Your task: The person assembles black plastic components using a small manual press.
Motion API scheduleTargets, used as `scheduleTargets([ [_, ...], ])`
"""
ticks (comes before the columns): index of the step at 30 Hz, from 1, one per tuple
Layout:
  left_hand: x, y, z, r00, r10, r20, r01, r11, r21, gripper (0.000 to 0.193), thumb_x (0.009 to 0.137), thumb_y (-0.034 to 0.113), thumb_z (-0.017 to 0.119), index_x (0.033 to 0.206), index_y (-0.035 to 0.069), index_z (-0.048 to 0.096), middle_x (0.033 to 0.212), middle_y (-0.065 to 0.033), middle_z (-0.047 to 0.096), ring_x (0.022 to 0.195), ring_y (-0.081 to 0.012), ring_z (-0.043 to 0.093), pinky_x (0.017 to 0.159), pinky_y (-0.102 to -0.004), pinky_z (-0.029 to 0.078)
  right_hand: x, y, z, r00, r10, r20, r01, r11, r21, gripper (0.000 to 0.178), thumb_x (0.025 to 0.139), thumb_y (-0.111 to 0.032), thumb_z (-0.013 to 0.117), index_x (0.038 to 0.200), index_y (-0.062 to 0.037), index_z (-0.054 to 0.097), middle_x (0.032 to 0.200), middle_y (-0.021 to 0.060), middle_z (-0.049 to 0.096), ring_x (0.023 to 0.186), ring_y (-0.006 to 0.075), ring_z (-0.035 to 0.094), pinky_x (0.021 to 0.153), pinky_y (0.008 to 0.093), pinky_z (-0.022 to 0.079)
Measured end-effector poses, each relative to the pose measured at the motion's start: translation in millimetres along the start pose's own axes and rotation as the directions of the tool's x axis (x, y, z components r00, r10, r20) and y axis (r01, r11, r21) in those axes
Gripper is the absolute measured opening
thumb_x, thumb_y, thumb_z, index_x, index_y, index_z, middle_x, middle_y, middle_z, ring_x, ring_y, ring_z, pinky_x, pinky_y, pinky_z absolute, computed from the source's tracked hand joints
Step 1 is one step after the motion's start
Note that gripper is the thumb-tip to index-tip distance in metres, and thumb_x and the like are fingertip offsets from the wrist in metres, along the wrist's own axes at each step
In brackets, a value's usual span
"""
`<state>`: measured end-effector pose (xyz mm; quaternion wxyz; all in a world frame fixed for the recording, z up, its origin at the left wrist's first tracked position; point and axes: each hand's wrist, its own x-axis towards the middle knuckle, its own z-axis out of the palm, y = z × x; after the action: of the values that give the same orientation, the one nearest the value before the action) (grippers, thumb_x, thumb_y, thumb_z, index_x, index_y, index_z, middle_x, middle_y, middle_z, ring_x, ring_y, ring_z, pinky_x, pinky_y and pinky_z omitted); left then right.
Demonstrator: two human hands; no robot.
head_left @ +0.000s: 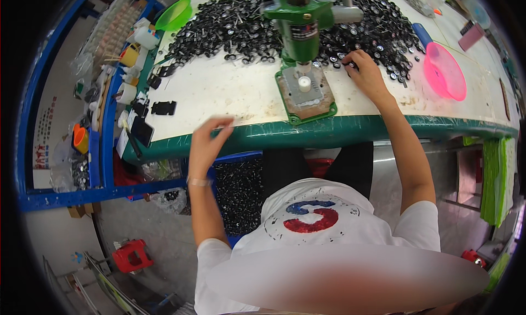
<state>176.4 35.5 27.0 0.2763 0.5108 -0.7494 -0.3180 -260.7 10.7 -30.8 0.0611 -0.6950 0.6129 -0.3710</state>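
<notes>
At the near edge of a large heap of small black round parts with metal centres (372, 27), my right hand (366, 74) has its fingers curled down around one small black round part. My left hand (208, 142) hovers above the table's green front edge, slightly blurred, its thumb and fingers apart with nothing seen between them. Between the two hands stands a green bench press (304, 38). On its base plate (323, 98) sits a small white cylindrical piece (304, 84), right under the ram.
A pink plastic basket (445, 74) lies at the right, and a bright green one (174, 15) at the far left. Below the table's left side, a blue bin holds many small dark parts (238, 197). Bottles and a phone-like black slab (142, 131) line the left edge.
</notes>
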Motion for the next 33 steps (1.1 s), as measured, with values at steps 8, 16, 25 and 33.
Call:
scheduleTargets([
  [8,199.8,-45.1,65.3,0.825,0.44,-0.355,-0.388,0.897,0.21,0.031,0.083,0.032,0.075,0.107,0.012,0.073,0.118,-0.0082,0.067,0.111,-0.0279,0.059,0.098,-0.0378,0.045,-10.2,-15.9,2.1,0.977,-0.11,-0.181,0.108,0.994,-0.018,0.013,0.086,-0.006,0.066,0.098,-0.0028,0.064,0.098,0.0104,0.063,0.092,0.0286,0.061,0.081,0.0385,0.047],
  [16,243.0,-44.1,92.7,0.923,0.115,-0.367,-0.049,0.982,0.185,0.032,0.073,0.05,0.079,0.095,0.027,0.075,0.117,-0.0021,0.06,0.114,-0.0291,0.053,0.096,-0.0452,0.042,-17.7,-19.0,6.0,0.973,0.028,-0.229,0.016,0.982,0.188,0.014,0.089,-0.003,0.067,0.102,-0.0012,0.064,0.093,0.0104,0.064,0.085,0.0223,0.063,0.077,0.0314,0.049],
  [25,179.6,-42.9,91.0,0.895,0.367,-0.254,-0.312,0.921,0.233,0.011,0.077,0.022,0.072,0.085,0.016,0.07,0.101,-0.0036,0.063,0.102,-0.0301,0.054,0.09,-0.0407,0.044,-21.7,-17.6,4.5,0.969,0.028,-0.247,0.039,0.964,0.264,0.015,0.089,-0.002,0.067,0.104,-0.0013,0.065,0.094,0.0083,0.066,0.083,0.0175,0.064,0.072,0.0276,0.051],
  [33,128.2,-36.7,64.9,0.903,0.417,-0.103,-0.392,0.897,0.203,0.008,0.074,0.013,0.074,0.082,0.014,0.074,0.104,-0.0052,0.068,0.1,-0.0273,0.061,0.089,-0.0377,0.046,-30.8,-30.2,2.5,0.974,0.016,-0.225,0.054,0.952,0.302,0.015,0.09,-0.001,0.066,0.105,-0.0016,0.065,0.097,0.0085,0.067,0.084,0.0166,0.065,0.072,0.0272,0.051],
])
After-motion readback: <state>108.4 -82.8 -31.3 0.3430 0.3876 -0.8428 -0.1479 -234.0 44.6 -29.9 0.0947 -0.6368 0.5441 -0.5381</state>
